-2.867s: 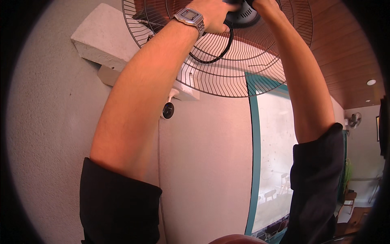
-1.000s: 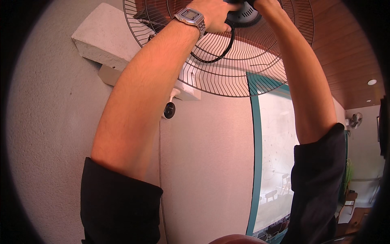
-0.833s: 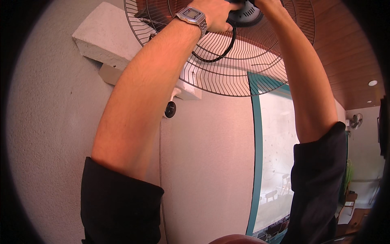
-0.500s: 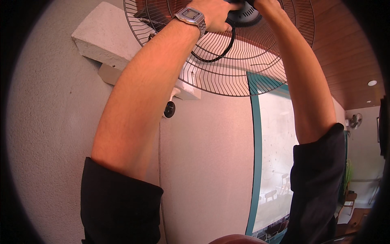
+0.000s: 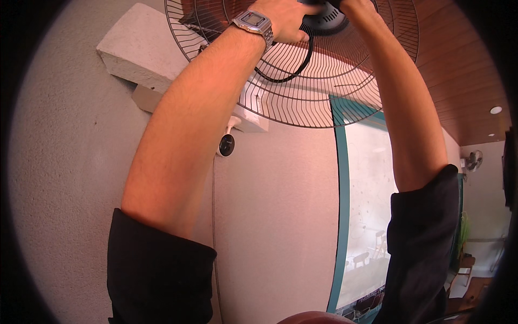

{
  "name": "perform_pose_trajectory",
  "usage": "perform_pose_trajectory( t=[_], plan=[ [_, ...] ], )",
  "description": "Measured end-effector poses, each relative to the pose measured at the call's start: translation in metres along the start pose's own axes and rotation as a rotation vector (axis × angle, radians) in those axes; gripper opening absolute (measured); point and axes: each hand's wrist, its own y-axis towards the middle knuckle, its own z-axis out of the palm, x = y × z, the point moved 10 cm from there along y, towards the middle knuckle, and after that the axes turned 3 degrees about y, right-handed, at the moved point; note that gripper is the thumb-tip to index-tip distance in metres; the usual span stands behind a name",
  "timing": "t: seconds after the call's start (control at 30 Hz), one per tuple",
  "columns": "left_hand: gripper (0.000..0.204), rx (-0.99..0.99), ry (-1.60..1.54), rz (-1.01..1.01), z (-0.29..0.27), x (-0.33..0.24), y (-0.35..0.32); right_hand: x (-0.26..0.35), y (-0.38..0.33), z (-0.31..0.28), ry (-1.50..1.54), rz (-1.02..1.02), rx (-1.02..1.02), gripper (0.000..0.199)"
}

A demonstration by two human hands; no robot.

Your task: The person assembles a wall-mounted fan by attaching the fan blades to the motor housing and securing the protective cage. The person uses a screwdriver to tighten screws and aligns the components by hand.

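Note:
Overhead is a fan with a round dark wire cage (image 5: pixel 302 108) and a black motor housing (image 5: pixel 329 24) at its middle. My left hand (image 5: pixel 286 20), with a silver digital watch (image 5: pixel 253 20) on the wrist, reaches to the housing's left side. Its thumb and a blurred finger are spread apart. At the housing's upper right is my right hand (image 5: pixel 356 6), its fingers cut off by the top edge, so its grip is hidden. A black cable (image 5: pixel 294 75) curves below the housing, behind the cage wires.
A pale concrete beam (image 5: pixel 140 46) juts from the wall at upper left. Beneath it hangs a small white camera with a black front (image 5: pixel 226 144). A teal-framed window (image 5: pixel 341 216) stands right of the middle. Another wall fan (image 5: pixel 475 160) is far right, below the wooden ceiling (image 5: pixel 458 70).

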Motion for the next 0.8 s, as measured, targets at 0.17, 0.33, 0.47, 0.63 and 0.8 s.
perform_pose_trajectory(
  t=[0.17,0.33,0.47,0.63,0.8],
  plan=[
    [0.080,0.090,0.076,-0.009,0.020,0.007,0.000,0.009,0.007,0.022,0.189,-0.022,-0.070,0.024],
    [0.081,0.065,0.038,-0.022,0.009,0.004,0.011,-0.023,0.013,0.011,0.311,0.099,-0.078,0.025],
    [0.080,0.005,0.036,0.012,0.004,0.004,-0.001,-0.015,-0.002,-0.001,0.406,0.117,-0.047,0.025],
    [0.080,-0.031,0.033,0.004,0.015,0.004,0.009,-0.013,0.018,0.037,0.053,-0.041,0.024,0.020],
    [0.080,0.023,0.038,-0.002,0.007,0.005,0.001,0.013,-0.001,0.004,-0.040,-0.193,0.063,0.022]
  ],
)
